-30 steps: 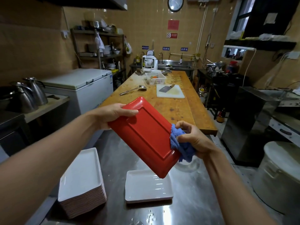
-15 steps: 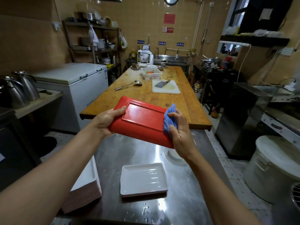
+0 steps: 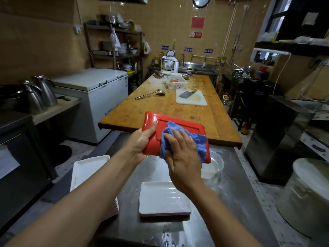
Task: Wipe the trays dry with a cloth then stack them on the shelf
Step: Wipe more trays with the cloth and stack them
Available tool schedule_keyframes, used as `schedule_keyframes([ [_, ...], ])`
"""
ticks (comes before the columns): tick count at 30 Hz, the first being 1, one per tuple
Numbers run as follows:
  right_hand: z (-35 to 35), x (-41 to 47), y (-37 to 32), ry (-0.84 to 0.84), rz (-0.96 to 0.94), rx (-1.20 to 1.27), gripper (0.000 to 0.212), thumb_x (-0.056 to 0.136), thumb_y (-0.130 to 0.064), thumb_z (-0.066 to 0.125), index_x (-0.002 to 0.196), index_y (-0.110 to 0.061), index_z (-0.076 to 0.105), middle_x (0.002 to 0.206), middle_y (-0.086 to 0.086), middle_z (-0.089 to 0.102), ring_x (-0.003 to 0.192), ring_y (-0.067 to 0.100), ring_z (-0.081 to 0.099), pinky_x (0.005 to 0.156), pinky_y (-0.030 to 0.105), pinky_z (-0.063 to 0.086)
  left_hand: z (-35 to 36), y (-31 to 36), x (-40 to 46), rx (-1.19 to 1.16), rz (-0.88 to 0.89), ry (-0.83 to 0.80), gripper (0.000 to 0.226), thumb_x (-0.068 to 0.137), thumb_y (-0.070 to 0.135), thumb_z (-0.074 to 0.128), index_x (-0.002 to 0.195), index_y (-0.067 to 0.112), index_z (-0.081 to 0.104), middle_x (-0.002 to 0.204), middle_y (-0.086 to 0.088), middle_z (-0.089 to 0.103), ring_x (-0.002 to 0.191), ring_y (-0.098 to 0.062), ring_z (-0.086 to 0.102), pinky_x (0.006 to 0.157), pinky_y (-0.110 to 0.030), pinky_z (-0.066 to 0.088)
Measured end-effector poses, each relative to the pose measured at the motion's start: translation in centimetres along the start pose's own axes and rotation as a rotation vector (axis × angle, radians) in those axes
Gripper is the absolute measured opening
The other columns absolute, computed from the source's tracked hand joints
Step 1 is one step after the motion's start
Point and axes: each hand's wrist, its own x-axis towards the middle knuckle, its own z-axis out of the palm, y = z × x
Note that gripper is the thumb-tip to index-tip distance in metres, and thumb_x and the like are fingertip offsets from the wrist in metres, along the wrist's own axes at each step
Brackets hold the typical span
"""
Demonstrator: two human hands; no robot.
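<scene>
One red tray [image 3: 179, 125], glossy hard plastic, hangs above the steel tabletop [image 3: 231, 179], its long axis running left to right. Our left hand [image 3: 142, 141] grips its left short end; our right hand [image 3: 183, 154] presses a nubby blue cloth [image 3: 194, 139] flat on its ribbed underside. Below us lie a white tray [image 3: 163, 198] and a stack [image 3: 85, 172].

wall sign [image 3: 195, 34] — no-smoking symbol | other labels — too blurred to read
</scene>
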Motion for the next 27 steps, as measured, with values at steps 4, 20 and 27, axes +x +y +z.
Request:
schedule_keyframes([
  [4, 0.5, 2.5, -1.3, -0.145, 0.02, 0.066, 0.049, 0.095, -0.033, 0.033, 0.144, -0.027, 0.035, 0.156, -0.003, 0.024, 0.145, 0.018, 0.013, 0.119, 0.037, 0.004, -0.8, -0.8, -0.6, 0.034, 0.096, 0.035, 0.025, 0.093, 0.03, 0.05, 0.097, 0.01, 0.064, 0.089, -0.009, 0.069, 0.072, -0.015, 0.069, 0.066, -0.026, 0.057],
  [20, 2.2, 2.7, 2.8, -0.187, 0.395, 0.267, 0.046, 0.101, -0.029, 0.034, 0.147, -0.024, 0.03, 0.146, 0.013, 0.027, 0.13, 0.028, 0.037, 0.107, 0.034, 0.028, -5.6, -0.5, -1.9, -0.109, 0.063, 0.199, 0.025, 0.092, 0.03, 0.054, 0.1, 0.007, 0.061, 0.07, -0.008, 0.072, 0.06, -0.02, 0.069, 0.057, -0.041, 0.057],
  [27, 3.0, 0.0, 2.5, -0.257, 0.393, 0.177, 0.052, 0.09, -0.012, 0.06, 0.136, -0.005, 0.038, 0.154, 0.013, 0.023, 0.123, 0.03, 0.038, 0.09, 0.02, 0.038, -7.0, -0.6, -2.1, -0.202, 0.029, 0.246, 0.024, 0.093, 0.031, 0.052, 0.1, 0.011, 0.062, 0.075, -0.007, 0.072, 0.063, -0.021, 0.069, 0.057, -0.042, 0.057],
])
